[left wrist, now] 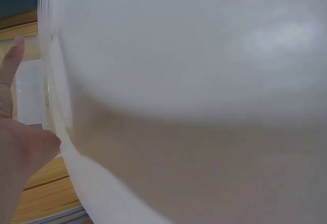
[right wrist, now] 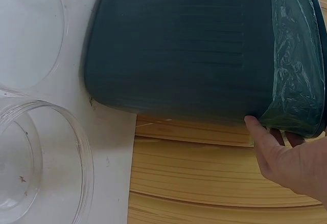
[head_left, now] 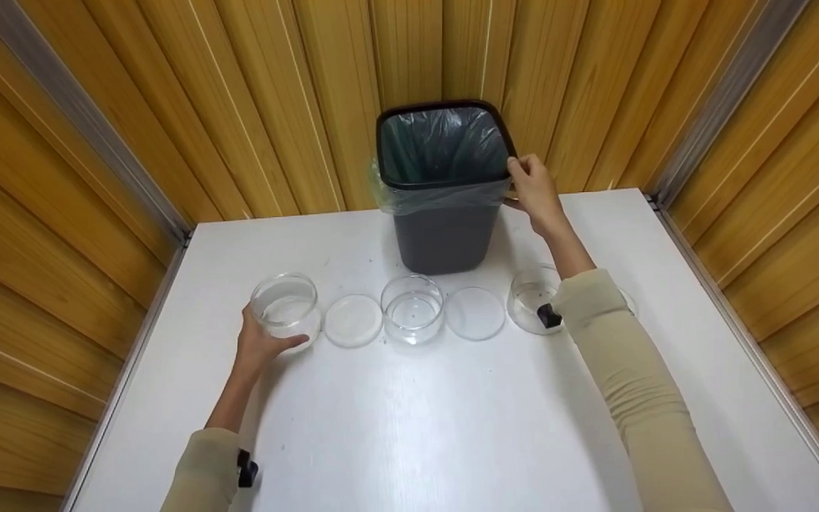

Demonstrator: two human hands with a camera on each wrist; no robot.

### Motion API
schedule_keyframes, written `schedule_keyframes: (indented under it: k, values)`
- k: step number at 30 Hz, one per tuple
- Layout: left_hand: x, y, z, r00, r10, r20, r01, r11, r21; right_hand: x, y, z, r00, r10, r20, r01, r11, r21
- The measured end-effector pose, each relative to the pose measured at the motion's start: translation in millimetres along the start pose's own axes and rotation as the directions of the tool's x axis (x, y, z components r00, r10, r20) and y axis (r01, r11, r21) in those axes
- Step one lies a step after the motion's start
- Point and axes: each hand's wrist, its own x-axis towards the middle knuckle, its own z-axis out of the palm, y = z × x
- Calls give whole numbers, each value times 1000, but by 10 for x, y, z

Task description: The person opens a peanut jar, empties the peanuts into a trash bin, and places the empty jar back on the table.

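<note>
A dark grey trash bin (head_left: 445,238) stands at the back of the white table, a clear plastic bag (head_left: 445,149) lining it and folded over its black rim. My right hand (head_left: 536,192) grips the bin's upper right side at the rim; in the right wrist view its thumb (right wrist: 255,127) lies against the bin wall. At the left, my left hand (head_left: 259,345) holds a round clear glass bowl (head_left: 286,299), thumb across the front and fingers around the left side. Part of that grip is hidden by the bowl. The left wrist view mostly shows the white tabletop (left wrist: 204,55).
Right of the held bowl, a clear round lid (head_left: 353,321), a second clear bowl (head_left: 413,313), another lid (head_left: 475,313) and a third bowl (head_left: 527,306) stand in a row. The right sleeve partly covers the third bowl. Wood-patterned walls (head_left: 296,107) enclose the table.
</note>
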Motion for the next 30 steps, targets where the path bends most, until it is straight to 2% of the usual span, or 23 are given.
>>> schedule_keyframes:
  k: [3, 9, 17, 20, 26, 30]
  values:
    - [-22, -56, -12, 1000, -5, 5, 5, 1000, -5, -4, 4, 5, 1000, 4, -1, -4, 1000, 0]
    - [-24, -138, -20, 999, -36, 19, 36, 999, 36, 6, 7, 21, 1000, 6, 5, -6, 1000, -10]
    - [-85, -129, -1, 996, -71, 60, 67, 996, 57, -15, -3, 36, 1000, 17, 6, -17, 1000, -2]
    - [-119, -118, 7, 995, -82, 55, 79, 995, 56, -6, -13, 52, 1000, 18, 14, -18, 1000, -14]
    - [-154, -88, -15, 996, -66, 61, 63, 997, 52, -1, -28, 75, 1000, 21, 18, -20, 999, -29]
    - [-164, -90, -26, 995, -58, 85, 50, 994, 99, 10, -27, 84, 1000, 24, 16, -23, 999, -22]
